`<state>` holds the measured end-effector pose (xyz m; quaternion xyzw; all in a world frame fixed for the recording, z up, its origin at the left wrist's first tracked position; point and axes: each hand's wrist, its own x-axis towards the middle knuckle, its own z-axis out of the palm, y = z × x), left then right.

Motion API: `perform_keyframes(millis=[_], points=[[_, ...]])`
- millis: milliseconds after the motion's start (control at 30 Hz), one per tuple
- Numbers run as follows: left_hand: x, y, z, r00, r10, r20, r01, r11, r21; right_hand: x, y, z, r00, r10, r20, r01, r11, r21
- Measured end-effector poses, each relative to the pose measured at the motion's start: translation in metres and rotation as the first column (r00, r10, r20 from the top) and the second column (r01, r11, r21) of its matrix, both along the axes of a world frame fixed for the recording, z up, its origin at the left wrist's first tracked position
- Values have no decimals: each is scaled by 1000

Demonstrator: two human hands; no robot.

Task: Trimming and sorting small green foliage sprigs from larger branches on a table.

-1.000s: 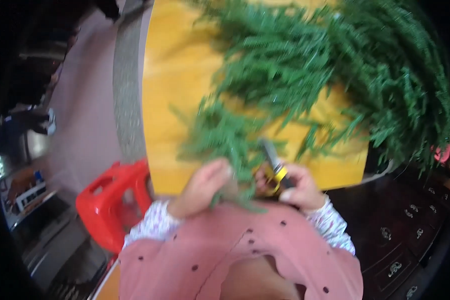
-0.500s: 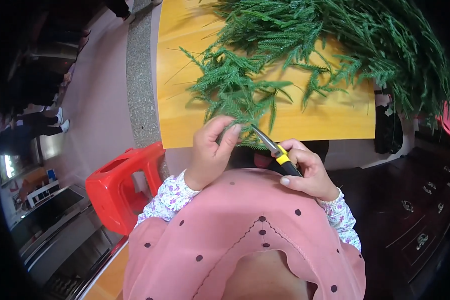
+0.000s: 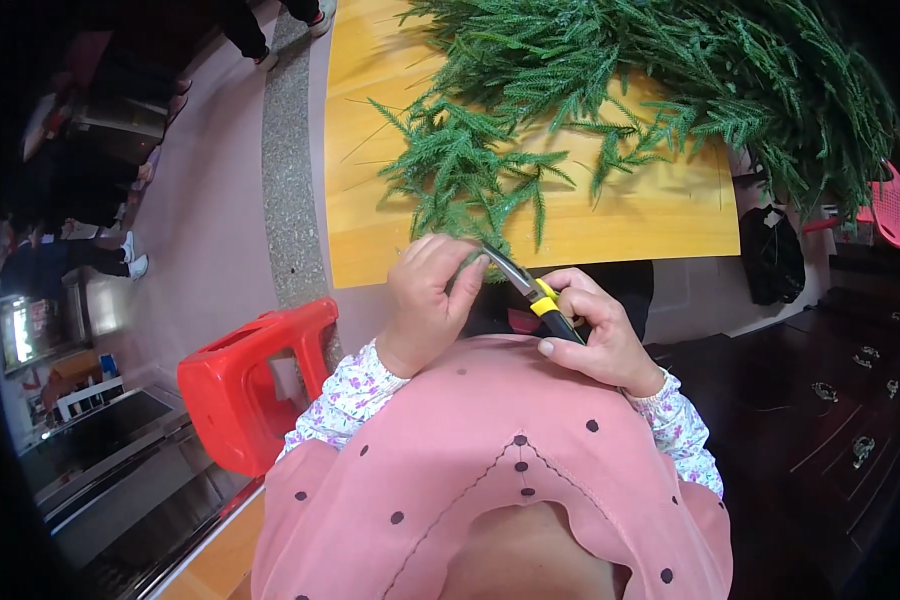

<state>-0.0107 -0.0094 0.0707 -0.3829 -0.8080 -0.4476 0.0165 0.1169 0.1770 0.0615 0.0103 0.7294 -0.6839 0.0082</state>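
Note:
My left hand (image 3: 427,298) pinches the near end of a green fir-like sprig (image 3: 460,170), in front of the table's near edge. Most of that sprig spreads out over the tabletop. In my right hand (image 3: 602,328) are pliers (image 3: 532,293) with black and yellow handles and a metal nose. Their tip reaches the fingertips of my left hand, at the sprig's stem; whether the jaws grip the stem I cannot tell. A thick heap of the same green branches (image 3: 660,70) covers the far right of the table, with a small loose piece (image 3: 620,150) near it.
The yellow wooden table (image 3: 650,225) lies right before me. At my left a red plastic stool (image 3: 240,400) stands on the floor. Dark drawers (image 3: 820,430) are at the right, near a black bag (image 3: 772,260) and a pink racket-shaped thing (image 3: 895,205). Other people's legs (image 3: 95,255) show at far left.
The pliers have moved left and slightly up, their tip now at my left fingertips. My left fingers have curled closer around the stem. The whole view has shifted a little.

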Motion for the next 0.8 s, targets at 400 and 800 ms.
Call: perform_keyframes(millis=[400,800], points=[[4,-3,3,997,48,-61,-50,998,-24,8,0,-1,1000,-25,-1,25,999,38],[2,-1,2,992,45,-116,-47,999,-15,8,1,1,1000,-20,-9,20,998,52]])
